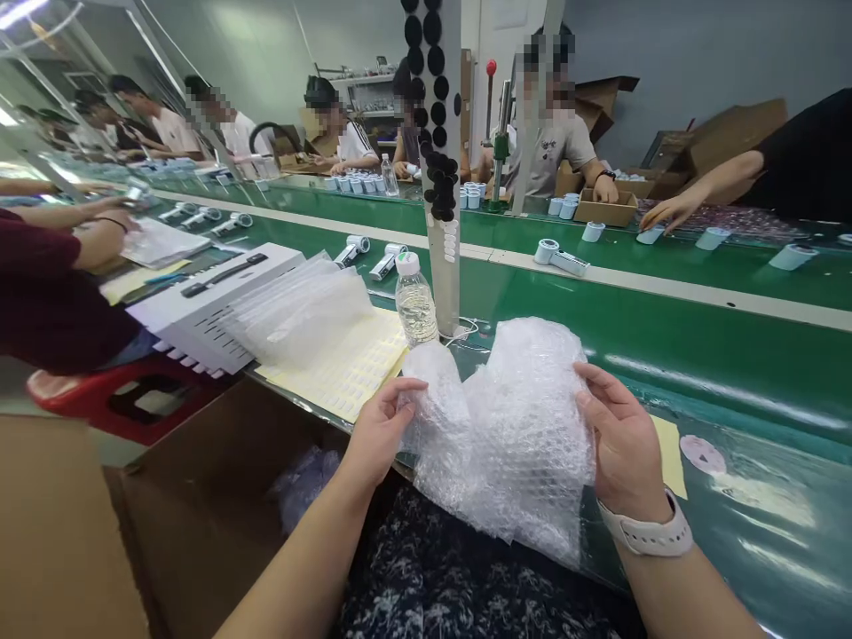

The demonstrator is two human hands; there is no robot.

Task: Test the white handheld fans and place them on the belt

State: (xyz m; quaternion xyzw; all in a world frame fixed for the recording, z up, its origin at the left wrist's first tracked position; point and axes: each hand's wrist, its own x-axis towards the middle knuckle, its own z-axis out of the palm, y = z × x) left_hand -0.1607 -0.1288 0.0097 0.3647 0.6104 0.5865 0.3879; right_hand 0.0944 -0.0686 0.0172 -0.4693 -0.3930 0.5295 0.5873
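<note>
Head view: crumpled bubble wrap (pixel 512 435), long axis sideways, gripped at opposite ends by left hand (pixel 379 435) and right hand (pixel 622 444).

Bare hands holding a sheet of bubble wrap (pixel 506 435), head view. The left hand (pixel 382 430) grips the sheet's near edge, thumb on top; the right hand (pixel 622 444) (white watch strap (pixel 645 532) at its wrist) holds the opposite side, with the wrap bunched between them above a green conveyor belt (pixel 698 355). Below the left forearm lies an open cardboard carton (pixel 200 497) containing a crumpled bag (pixel 303 484), possibly plastic. Beyond the wrap, a plastic water bottle (pixel 416 302) stands beside a sheet of pale yellow labels (pixel 346 355). Far left: a co-worker's maroon sleeve (pixel 46 293).
</note>
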